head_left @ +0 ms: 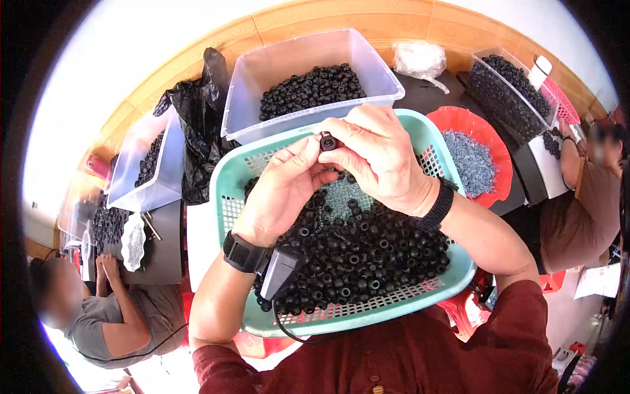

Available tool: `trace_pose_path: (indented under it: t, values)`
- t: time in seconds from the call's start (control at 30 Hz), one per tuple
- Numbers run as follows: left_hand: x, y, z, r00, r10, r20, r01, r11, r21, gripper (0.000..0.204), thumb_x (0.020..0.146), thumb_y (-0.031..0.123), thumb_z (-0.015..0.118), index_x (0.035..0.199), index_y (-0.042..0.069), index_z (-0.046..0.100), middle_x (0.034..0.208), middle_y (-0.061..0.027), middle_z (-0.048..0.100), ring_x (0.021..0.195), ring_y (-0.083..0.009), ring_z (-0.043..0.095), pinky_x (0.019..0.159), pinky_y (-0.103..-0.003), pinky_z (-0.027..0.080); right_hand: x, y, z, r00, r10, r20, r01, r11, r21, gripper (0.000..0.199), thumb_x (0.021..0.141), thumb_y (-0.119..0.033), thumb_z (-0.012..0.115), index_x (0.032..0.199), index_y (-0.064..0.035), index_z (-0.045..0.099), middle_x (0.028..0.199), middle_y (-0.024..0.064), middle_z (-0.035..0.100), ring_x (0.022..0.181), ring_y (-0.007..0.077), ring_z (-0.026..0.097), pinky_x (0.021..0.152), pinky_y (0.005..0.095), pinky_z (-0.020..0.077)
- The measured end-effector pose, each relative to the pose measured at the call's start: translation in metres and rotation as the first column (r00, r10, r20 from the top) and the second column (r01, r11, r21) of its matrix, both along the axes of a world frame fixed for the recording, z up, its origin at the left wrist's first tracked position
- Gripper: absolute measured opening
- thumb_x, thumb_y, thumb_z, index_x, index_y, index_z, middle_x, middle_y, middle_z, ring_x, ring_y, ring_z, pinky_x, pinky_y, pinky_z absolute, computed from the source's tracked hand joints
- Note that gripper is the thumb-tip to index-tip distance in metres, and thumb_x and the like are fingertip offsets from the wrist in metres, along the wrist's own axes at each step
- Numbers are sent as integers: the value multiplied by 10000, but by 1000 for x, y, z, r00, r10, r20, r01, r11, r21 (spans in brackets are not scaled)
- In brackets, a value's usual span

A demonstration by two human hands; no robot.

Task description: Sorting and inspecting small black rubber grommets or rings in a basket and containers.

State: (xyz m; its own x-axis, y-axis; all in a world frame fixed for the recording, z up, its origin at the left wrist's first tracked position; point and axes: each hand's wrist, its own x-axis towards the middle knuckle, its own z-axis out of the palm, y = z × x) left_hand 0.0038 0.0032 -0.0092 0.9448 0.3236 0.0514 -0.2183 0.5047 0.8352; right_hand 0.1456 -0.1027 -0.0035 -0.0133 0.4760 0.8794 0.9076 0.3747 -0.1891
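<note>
The left hand [282,180] and right hand [384,154] pinch a black part [328,142] above the basket [459,279], apparently assembling it; the next move likely calls for steady, aligned pressure.

The black part [328,143] I hold looks like smooth plastic; the basket [463,266], smooth plastic; the bag [198,125], glossy crinkled film.

This looks like a small assembly workshop: loose black parts [354,269] fill a green basket [467,270] in bulk, and a far plastic tub [252,85] holds more. A red bowl [501,174] of bluish bits [469,161] stands to the right, and a left person [134,328] sits by a dark worktop [168,243] (a right person [581,223] has another filled tub [502,108] near).
</note>
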Motion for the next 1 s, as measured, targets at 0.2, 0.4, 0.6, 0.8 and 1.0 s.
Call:
trace_pose_path:
  t: [0.2,0.4,0.6,0.8,1.0]
  values:
    - [-2,4,-2,998,63,16,-64,988,139,260,933,267,552,1093,70,610,981,-9,639,924,-116,595,841,-297,447,-2,-1,3,998,-34,49,35,999,-9,311,730,-229,690,991,-78,612,795,21,507,791,220,537,730,360,392]
    - [-3,2,3,998,59,31,-63,986,152,291,935,279,551,1129,70,609,990,-10,642,934,-114,594,862,-306,449,-2,-1,5,992,-78,102,75,997,35,339,710,-230,702,1011,-96,622,870,31,524,821,227,538,736,358,403]
    - [-3,-2,2,998,-32,59,32,999,8,316,926,297,561,1144,72,606,1069,-15,631,979,-122,572,916,-328,426,-5,-2,5,981,126,-147,-131,991,-23,357,693,-165,740,1018,-55,639,961,87,529,837,243,542,733,351,448]
    - [-1,-3,4,998,14,65,-20,996,91,274,926,270,567,1127,89,611,1054,-4,627,989,-116,567,925,-340,425,-2,0,4,988,122,-97,-124,992,-11,357,693,-157,743,1024,-67,643,963,73,525,817,229,539,719,336,456]
    - [-1,-1,4,998,8,55,-10,999,45,172,928,242,568,1000,97,624,983,17,617,933,-103,561,899,-321,432,2,2,3,974,138,-182,-141,990,-3,328,697,-145,740,1007,-82,654,966,62,522,819,216,540,721,329,454]
